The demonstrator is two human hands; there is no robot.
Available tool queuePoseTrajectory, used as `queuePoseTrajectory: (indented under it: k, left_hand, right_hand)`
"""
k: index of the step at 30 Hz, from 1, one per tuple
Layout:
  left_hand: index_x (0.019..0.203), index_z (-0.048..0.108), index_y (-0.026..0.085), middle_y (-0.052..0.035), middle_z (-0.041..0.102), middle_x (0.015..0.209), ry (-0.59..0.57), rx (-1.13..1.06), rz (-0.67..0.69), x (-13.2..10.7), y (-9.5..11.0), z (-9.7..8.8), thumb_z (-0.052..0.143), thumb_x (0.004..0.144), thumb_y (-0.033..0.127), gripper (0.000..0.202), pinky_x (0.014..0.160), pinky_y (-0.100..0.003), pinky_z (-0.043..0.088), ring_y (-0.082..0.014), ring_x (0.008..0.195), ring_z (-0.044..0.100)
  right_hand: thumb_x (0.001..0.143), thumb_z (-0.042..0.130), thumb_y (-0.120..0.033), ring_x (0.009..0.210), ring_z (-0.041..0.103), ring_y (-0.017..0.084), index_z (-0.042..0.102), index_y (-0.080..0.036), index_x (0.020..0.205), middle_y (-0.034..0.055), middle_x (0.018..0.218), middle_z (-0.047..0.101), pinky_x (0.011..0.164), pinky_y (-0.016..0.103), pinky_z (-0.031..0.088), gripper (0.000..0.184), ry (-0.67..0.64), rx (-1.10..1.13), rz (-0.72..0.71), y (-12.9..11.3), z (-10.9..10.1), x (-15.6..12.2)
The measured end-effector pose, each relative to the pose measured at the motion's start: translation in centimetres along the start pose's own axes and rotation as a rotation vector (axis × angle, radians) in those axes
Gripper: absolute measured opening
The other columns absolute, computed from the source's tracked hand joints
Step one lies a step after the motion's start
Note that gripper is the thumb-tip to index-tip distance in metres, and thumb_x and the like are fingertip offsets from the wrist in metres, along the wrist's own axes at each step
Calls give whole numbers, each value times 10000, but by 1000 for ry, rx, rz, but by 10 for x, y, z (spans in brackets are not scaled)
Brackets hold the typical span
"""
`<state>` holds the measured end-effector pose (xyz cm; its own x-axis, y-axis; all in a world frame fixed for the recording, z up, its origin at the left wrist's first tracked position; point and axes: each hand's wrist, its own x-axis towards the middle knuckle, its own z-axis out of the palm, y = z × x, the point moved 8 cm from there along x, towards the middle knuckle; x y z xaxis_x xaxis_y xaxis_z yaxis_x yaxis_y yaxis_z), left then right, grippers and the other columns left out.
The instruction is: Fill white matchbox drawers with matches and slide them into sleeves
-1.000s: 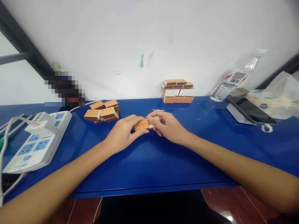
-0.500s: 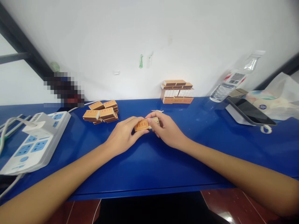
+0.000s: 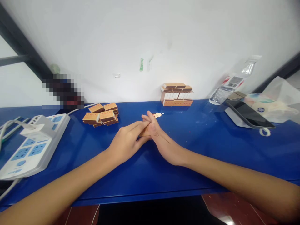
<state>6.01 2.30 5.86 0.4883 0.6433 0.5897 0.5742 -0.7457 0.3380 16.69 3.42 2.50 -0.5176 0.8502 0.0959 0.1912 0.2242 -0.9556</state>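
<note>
My left hand (image 3: 126,140) is closed around a matchbox (image 3: 145,131), and only a small part of the box shows between the hands. My right hand (image 3: 161,137) meets its right end with the palm, the fingers straight and pointing away from me. Just beyond my fingertips a small heap of loose matches (image 3: 158,115) lies on the blue table (image 3: 140,178). Whether the box's tray is fully in is hidden by my hands.
A loose pile of matchboxes (image 3: 103,115) sits at the left. By the wall stands a structure of matchboxes (image 3: 178,102) and matchsticks. A power strip (image 3: 35,147) with a charger lies far left; a water bottle (image 3: 225,89), a phone (image 3: 249,113) and a tissue pack (image 3: 264,104) are right.
My right hand has let go of its pinch on the box's end and turned upright, palm against it. More loose matches now show on the table behind my hands.
</note>
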Motion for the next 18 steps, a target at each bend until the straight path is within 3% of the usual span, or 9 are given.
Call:
queuePoseTrajectory:
  k: [3, 7, 12, 18]
  left_hand:
    - [1268, 650, 183, -106, 763, 1220, -7, 19, 2, 0, 0, 1, 610, 1054, 279, 238, 912, -397, 638, -252, 1086, 760]
    - [1296, 649, 169, -114, 769, 1205, 11, 27, -33, -1, -7, 1, 648, 1037, 308, 294, 909, -420, 643, -264, 1069, 765]
    - [1353, 625, 188, -115, 768, 1240, -25, 22, -42, -5, -10, 6, 621, 1044, 275, 321, 905, -421, 654, -267, 1078, 774]
    - [1359, 606, 199, -102, 771, 1222, -60, 84, -63, -4, -8, 6, 601, 1035, 239, 326, 841, -388, 645, -262, 1034, 779]
  right_hand:
    - [1004, 202, -821, 1659, 92, 274, -93, -328, 1718, 88, 1804, 91, 1329, 599, 130, 917, 1, 0, -2, 3, -1, 1]
    - [1003, 200, -823, 1661, 67, 273, -80, -297, 1723, 104, 1801, 95, 1331, 604, 97, 935, 130, -59, -14, 5, -9, 1]
    - [996, 191, -832, 1665, -29, 266, -158, -267, 1710, 109, 1808, -15, 1331, 608, 41, 975, -56, -77, 69, 3, 6, -4]
    - [1052, 223, -743, 1665, -12, 285, -145, -281, 1712, 121, 1806, 26, 1319, 650, 76, 885, -47, -171, -14, 0, 2, -4]
